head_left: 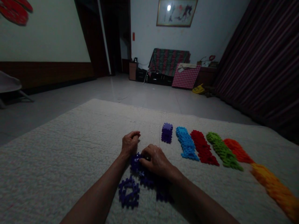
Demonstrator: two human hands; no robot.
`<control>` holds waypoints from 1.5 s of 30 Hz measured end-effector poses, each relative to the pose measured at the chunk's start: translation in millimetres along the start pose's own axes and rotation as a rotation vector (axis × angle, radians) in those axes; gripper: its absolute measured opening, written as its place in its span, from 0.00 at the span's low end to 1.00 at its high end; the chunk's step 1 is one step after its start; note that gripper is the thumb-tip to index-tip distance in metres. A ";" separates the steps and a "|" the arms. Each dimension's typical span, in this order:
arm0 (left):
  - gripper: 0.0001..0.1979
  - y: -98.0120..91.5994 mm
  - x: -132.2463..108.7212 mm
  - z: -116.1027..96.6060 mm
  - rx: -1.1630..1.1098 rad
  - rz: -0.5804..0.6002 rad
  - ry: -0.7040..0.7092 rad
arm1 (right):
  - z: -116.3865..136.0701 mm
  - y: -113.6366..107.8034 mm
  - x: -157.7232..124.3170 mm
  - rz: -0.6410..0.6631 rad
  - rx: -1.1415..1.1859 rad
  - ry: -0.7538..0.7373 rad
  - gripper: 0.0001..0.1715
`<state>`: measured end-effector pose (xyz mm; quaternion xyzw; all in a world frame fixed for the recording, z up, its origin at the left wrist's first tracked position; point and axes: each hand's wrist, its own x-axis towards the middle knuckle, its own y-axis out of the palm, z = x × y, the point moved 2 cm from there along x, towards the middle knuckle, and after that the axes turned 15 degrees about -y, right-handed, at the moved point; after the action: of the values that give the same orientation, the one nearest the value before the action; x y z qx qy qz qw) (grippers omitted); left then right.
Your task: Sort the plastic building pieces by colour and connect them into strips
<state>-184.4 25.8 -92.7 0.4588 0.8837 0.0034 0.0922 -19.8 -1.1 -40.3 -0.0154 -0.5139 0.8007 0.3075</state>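
Note:
My right hand point(157, 160) has its thumb and fingers closed on a purple interlocking puzzle piece point(135, 164) with notched edges, at the top of a loose purple pile. My left hand point(130, 143) rests just beyond it, fingers curled together; what lies inside them, if anything, is hidden. Nearer to me, between my forearms, lies a purple notched piece with an open centre point(129, 193). More purple pieces point(163, 195) are partly covered by my right wrist and its shadow. A short purple stack point(167, 133) stands farther off, to the right of my hands.
Rows of blue point(187, 143), red point(203, 147), green point(224, 151), orange point(237, 151) and yellow-orange pieces point(275, 189) stretch to the right on the cream mat point(70, 146). Beyond the tiled floor point(112, 88) stands a cloth-draped cabinet point(169, 62). A chair point(10, 84) is at left.

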 end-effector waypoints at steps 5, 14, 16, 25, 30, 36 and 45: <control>0.15 -1.2 -5.3 -7.3 0.035 -0.001 0.014 | -5.5 2.2 -0.1 -0.070 0.191 0.093 0.05; 0.16 -0.5 -6.4 -5.1 0.085 0.002 0.044 | -27.4 -45.8 0.8 -0.178 0.143 0.237 0.04; 0.16 -0.6 -4.9 -2.8 0.078 0.001 0.037 | -31.8 -53.5 -1.9 -0.167 -0.189 0.194 0.02; 0.15 -0.9 -4.5 -3.6 0.098 0.001 0.037 | -47.5 -51.8 -18.2 0.142 -0.256 0.071 0.10; 0.15 -0.5 -3.2 -1.9 0.097 -0.005 0.031 | -58.1 -54.5 -22.1 0.119 -0.161 0.016 0.20; 0.15 -1.1 -3.3 -2.4 0.124 -0.001 0.046 | -53.9 -42.7 -19.6 0.139 -0.040 -0.163 0.33; 0.15 -0.7 -7.3 -6.6 0.148 0.010 0.076 | -65.0 -45.0 -20.7 0.169 -0.076 -0.131 0.29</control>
<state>-182.0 20.0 -85.1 0.4685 0.8820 -0.0442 0.0244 40.5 53.9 -39.5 -0.0180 -0.5599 0.8029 0.2038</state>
